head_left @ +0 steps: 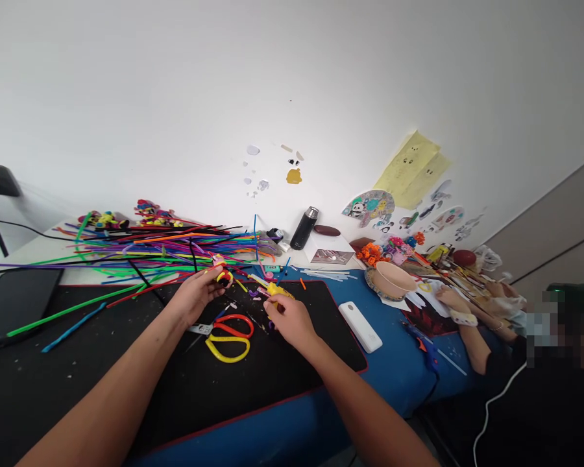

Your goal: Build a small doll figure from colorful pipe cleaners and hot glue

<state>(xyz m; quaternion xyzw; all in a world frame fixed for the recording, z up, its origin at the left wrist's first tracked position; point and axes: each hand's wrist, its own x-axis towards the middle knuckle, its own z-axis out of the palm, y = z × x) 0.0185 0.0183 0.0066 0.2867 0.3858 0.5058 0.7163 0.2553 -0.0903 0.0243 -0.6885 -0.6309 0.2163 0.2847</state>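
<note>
My left hand (198,295) pinches a small red, yellow and black figure (224,279) with a pink top, held above the black mat (272,383). To its right, my right hand (288,316) is closed near a yellow glue gun (278,292); fingers hide part of it, and I cannot make out exactly what they grip. Scissors with one red and one yellow handle (228,348) lie on the mat just below and between my hands. Small scraps are scattered near the fingertips.
Colourful pipe cleaners (175,250) are heaped behind my left hand. A black bottle (304,228) stands near the wall. Right of the mat are a white power bank (360,326), a bowl (393,281) and a blue glue gun (427,353). Another person's hands work at far right.
</note>
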